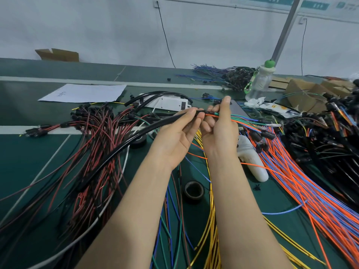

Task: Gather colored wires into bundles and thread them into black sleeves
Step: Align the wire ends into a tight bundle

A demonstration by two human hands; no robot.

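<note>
Counter: a green counter [29,152] is seen, with a pale wall [97,26] far behind it.
Left hand: the left hand [174,136] is held up over the middle of the counter, palm turned to the camera. The end of the black sleeve [155,126] is pinched between its thumb and fingers.
Black sleeve: it is held up at its right end. From there it is bent down to the near left, over the red and black wires [93,136].
Right hand: the right hand [219,133] is held just beside the left one, thumb pointed up. Its fingers are curled round the wire bundle [242,119].
Wire bundle: orange, green and blue wires are held together. Their tips are set at the mouth of the sleeve, between the two hands. How far they are pushed in cannot be told. The rest is stretched off to the right.
Orange and blue wires [301,181]: a big heap is spread on the right.
Yellow wires [211,220]: they are laid under the right arm, near the camera.
Tape roll [193,190]: it is set between the two arms.
White tool [252,162]: it is laid just right of the right wrist.
Paper sheet [83,93]: it is laid at the far left.
Bottle [260,82]: it is stood at the far right and topped with a green cap.
</note>
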